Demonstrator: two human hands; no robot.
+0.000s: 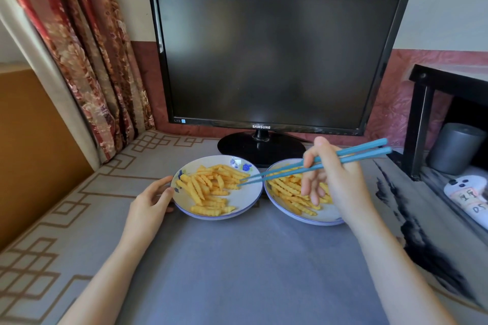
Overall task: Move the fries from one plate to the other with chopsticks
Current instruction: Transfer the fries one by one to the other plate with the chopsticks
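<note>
right hand (pixel 335 179): grips the blue chopsticks (pixel 353 157) mid-shaft, thumb and upper fingers curled round them; lower fingers hang loose over right plate (pixel 303 219)
chopstick tips: narrowly apart, down among the fries (pixel 208 185) at right side of left plate (pixel 245 198); can't tell if one is pinched
left hand (pixel 151 199): thumb and fingers hold left plate's rim
fries: on both plates, side by side
</note>
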